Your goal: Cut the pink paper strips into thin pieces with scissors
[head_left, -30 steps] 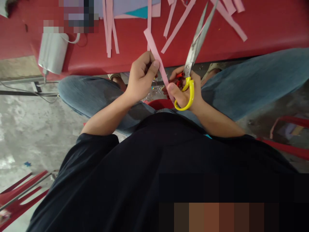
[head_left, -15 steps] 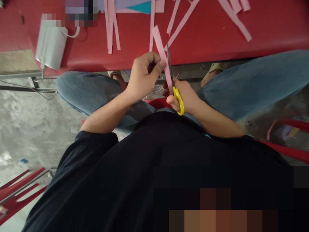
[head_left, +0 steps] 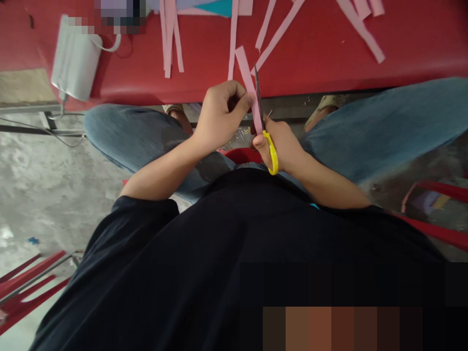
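My left hand [head_left: 221, 117] pinches a pink paper strip [head_left: 246, 69] that stands up between both hands over my lap. In my right hand [head_left: 283, 146] are scissors with yellow handles [head_left: 271, 153]; their blades [head_left: 258, 92] point away from me, edge-on, right beside the strip. Whether the blades are on the paper I cannot tell. Both hands hang just in front of the edge of the red table [head_left: 318, 63].
Several cut pink strips [head_left: 171, 41] lie scattered on the red table, with teal and lilac paper [head_left: 215, 7] at the far edge. A grey box with a white cable [head_left: 75, 61] sits at the table's left. Red chair frames [head_left: 435, 226] flank my jeans-clad knees.
The scissors have swung from pointing up and right with blades spread to edge-on beside the strip. Both hands have stayed nearly in place.
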`<action>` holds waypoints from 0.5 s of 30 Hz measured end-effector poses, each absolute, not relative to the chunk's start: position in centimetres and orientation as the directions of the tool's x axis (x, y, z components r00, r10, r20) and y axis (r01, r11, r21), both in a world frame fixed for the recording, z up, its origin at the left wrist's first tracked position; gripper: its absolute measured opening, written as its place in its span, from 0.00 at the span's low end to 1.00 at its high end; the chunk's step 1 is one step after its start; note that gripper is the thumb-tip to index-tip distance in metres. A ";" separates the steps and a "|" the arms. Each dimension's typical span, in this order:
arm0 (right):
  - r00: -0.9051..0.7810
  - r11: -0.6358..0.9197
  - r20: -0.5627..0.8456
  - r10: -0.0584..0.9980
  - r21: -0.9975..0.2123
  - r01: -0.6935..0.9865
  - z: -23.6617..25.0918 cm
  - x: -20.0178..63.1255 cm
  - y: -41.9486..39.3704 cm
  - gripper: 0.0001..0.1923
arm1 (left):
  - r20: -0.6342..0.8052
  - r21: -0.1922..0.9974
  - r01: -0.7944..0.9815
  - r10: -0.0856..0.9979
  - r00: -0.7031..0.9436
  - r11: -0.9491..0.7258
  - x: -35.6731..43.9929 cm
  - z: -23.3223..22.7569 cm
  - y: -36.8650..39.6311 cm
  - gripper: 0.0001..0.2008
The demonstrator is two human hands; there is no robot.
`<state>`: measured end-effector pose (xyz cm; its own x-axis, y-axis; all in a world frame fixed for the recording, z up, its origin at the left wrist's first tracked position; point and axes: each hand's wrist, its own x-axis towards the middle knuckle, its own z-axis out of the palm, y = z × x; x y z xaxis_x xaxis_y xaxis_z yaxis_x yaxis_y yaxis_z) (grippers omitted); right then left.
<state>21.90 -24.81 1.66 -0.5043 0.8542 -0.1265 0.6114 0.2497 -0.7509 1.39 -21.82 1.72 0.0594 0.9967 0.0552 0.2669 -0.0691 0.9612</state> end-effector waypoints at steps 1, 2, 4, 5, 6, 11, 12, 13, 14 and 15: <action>-0.500 0.243 -0.132 0.856 -0.751 0.614 1.8 21.9 -24.8 0.49 | 0.059 0.963 0.260 0.996 0.065 -0.074 1.4 1.7 -21.8 0.17; -0.498 0.234 -0.137 0.856 -0.757 0.610 1.9 21.8 -24.9 0.49 | 0.062 0.964 0.256 0.996 0.071 -0.078 1.3 1.6 -21.8 0.17; -0.499 0.205 -0.150 0.853 -0.784 0.586 2.1 21.8 -24.9 0.48 | 0.069 0.964 0.250 0.994 0.080 -0.087 1.3 1.5 -21.8 0.17; -0.501 0.189 -0.158 0.851 -0.798 0.572 2.2 21.8 -24.9 0.47 | 0.074 0.965 0.245 0.994 0.081 -0.092 1.3 1.5 -21.8 0.17; -0.502 0.174 -0.167 0.848 -0.808 0.563 2.3 21.7 -24.9 0.46 | 0.078 0.966 0.239 0.994 0.080 -0.095 1.3 1.5 -21.8 0.18; -0.493 0.148 -0.200 0.847 -0.802 0.579 2.8 21.8 -24.9 0.41 | 0.066 0.968 0.238 0.995 0.081 -0.084 1.2 1.9 -21.7 0.23; -0.493 0.150 -0.200 0.847 -0.800 0.581 2.8 21.9 -24.9 0.41 | 0.066 0.967 0.240 0.994 0.082 -0.084 1.2 2.0 -21.7 0.23; -0.495 0.153 -0.197 0.846 -0.800 0.580 2.8 21.9 -24.9 0.41 | 0.066 0.967 0.238 0.994 0.086 -0.085 1.2 2.0 -21.7 0.22; -0.497 0.157 -0.192 0.846 -0.802 0.576 2.7 21.9 -25.0 0.42 | 0.061 0.968 0.238 0.994 0.094 -0.082 1.2 1.9 -21.6 0.22; -0.496 0.157 -0.185 0.848 -0.807 0.570 2.6 21.9 -25.0 0.43 | 0.053 0.968 0.238 0.994 0.098 -0.075 1.1 1.8 -21.6 0.21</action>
